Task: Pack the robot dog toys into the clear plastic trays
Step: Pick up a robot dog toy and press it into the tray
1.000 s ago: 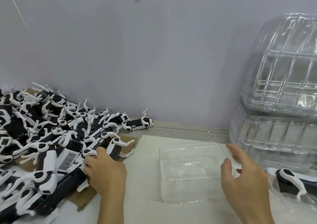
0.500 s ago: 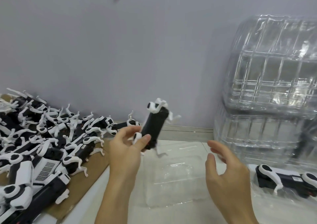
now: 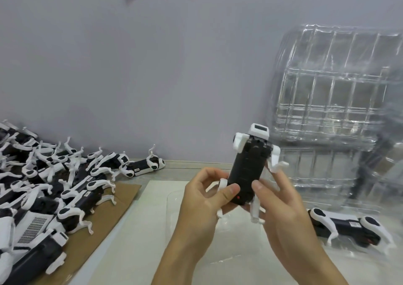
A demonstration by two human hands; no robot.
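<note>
I hold one black-and-white robot dog toy (image 3: 248,167) upright in the air, head end up and underside toward me. My left hand (image 3: 205,199) grips its lower left side, thumb on the black body. My right hand (image 3: 281,210) holds its lower right side, thumb against the body. Below the hands an empty clear plastic tray (image 3: 235,243) lies on the white sheet, partly hidden by my arms. A heap of the same toys (image 3: 54,188) covers the cardboard at left.
A tall stack of clear trays (image 3: 333,114) wrapped in plastic stands at right against the wall. Another robot dog (image 3: 349,226) lies in a clear tray at its foot. Brown cardboard (image 3: 104,226) lies under the heap. A lilac wall closes the back.
My left hand lifted a toy out of the heap and carried it right above the tray. My right hand rose from the tray and took hold of the toy's other side.
</note>
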